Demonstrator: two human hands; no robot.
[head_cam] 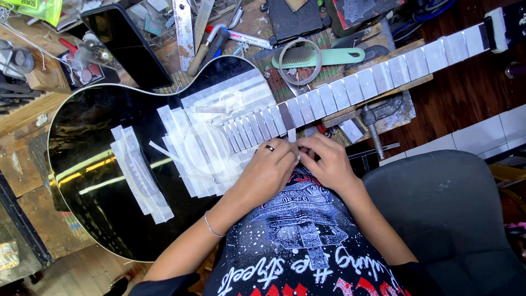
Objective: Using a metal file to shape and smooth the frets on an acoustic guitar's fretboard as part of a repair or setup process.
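Glossy black acoustic guitar (104,181) is lying across the cluttered wooden worktop (33,159), its fretboard covered in pale tape strips (350,90). I am pinching one small tape strip (291,135) with my left hand (268,172) and right hand (326,161) at the neck's near edge.

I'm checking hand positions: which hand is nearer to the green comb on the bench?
Right. The right hand sits at the fretboard's near edge, roughly below the green comb. The left hand is beside it, further toward the guitar body.
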